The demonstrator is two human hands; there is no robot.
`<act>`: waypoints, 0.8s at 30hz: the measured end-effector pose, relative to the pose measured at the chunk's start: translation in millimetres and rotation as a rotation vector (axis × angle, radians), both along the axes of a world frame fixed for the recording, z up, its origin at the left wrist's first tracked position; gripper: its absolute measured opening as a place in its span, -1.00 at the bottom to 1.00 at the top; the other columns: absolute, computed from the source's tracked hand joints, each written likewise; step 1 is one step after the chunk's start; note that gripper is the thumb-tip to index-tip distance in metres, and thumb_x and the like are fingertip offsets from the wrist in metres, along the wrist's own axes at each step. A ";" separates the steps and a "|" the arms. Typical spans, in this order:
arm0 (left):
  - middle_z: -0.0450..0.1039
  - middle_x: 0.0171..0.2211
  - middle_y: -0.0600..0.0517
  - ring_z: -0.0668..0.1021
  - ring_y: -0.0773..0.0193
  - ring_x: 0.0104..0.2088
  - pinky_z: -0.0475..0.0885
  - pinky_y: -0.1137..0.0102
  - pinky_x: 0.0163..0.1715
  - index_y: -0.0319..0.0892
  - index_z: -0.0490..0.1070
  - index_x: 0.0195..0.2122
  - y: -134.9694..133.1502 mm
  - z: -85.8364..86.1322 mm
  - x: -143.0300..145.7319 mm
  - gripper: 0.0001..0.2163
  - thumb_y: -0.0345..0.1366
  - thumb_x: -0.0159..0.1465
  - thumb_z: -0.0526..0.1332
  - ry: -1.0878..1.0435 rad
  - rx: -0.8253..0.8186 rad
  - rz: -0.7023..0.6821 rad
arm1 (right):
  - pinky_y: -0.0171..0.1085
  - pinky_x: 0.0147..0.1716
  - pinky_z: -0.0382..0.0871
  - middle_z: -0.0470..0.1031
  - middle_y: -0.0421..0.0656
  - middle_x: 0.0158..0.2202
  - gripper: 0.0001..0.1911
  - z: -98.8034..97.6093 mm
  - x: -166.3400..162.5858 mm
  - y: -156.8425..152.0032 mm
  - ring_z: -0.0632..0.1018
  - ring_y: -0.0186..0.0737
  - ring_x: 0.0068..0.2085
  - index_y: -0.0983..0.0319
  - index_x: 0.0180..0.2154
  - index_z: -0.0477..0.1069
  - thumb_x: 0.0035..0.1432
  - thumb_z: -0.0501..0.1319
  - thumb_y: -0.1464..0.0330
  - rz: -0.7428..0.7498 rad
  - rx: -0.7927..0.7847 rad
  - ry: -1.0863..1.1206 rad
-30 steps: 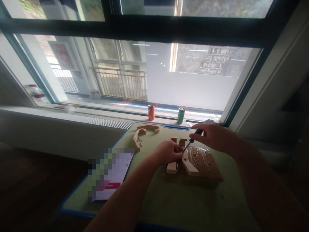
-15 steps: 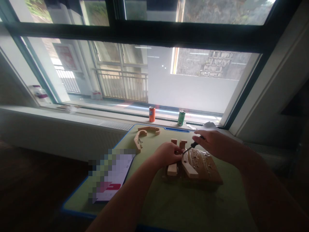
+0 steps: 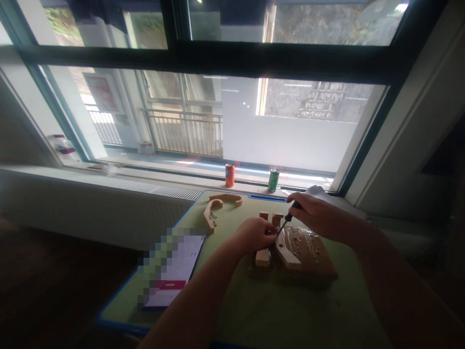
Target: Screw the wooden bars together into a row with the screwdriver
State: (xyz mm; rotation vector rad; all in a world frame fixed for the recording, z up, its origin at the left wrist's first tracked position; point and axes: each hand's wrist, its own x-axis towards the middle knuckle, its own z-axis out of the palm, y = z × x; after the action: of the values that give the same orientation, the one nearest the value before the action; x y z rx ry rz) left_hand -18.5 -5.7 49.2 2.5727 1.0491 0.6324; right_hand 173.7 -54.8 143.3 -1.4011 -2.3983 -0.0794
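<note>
Step, judged: screw-driving. Right hand (image 3: 315, 209): grip wrapped around the screwdriver (image 3: 288, 217), tip near the far end of the curved wooden piece (image 3: 288, 258), beside a plastic-covered packet (image 3: 320, 259) on the table (image 3: 261, 310). Left hand (image 3: 253, 234) bunched there; pinched object cannot be told. Next likely needs steady alignment.

The screwdriver handle (image 3: 295, 207) is black and the bent wooden piece (image 3: 286, 256) pale tan. The green desk (image 3: 261, 305) has a blue edge (image 3: 121, 327).
</note>
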 end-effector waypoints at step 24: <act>0.48 -0.47 0.05 0.41 0.34 -0.47 0.18 0.47 -0.47 -0.06 0.51 -0.22 -7.8 5.9 1.4 -0.72 -0.14 0.12 0.11 0.004 0.024 0.033 | -0.33 -0.54 0.17 0.45 -0.17 -0.59 -0.55 -0.3 10.7 15.6 0.42 -0.29 -0.56 0.22 -0.42 0.47 0.13 -0.02 0.06 -0.164 0.107 -0.068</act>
State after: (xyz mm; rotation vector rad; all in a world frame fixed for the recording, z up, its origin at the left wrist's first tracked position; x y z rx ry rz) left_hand -17.1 -13.4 55.1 2.5828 1.0939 0.6517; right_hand 184.4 -39.2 143.1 -1.5645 -2.2909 -0.2976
